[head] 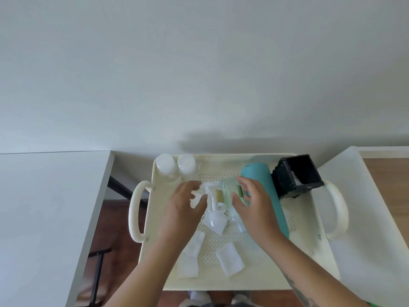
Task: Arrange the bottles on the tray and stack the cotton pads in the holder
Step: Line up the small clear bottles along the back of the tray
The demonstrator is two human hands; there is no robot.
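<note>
Lying mid-tray point(305, 258) among clear pump bottles point(213, 214), pale green glass bottle point(230, 189), pinched by right hand point(254, 207); left hand point(184, 207) spread loose beside a pump head, gripping nothing clearly. Flat white cotton pads point(230, 259) scattered near front edge. Two capped clear bottles point(174, 166) upright at back-left corner. Teal cylinder point(267, 193) and square black holder point(295, 176) toward back-right corner.

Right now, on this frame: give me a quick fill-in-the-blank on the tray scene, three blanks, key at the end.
1. The two capped clear bottles stand at the tray's far ____ corner.
2. The black holder lies beside the ____ cylinder.
3. The right hand is around a pale ____ bottle.

Missing words: left; teal; green
</note>
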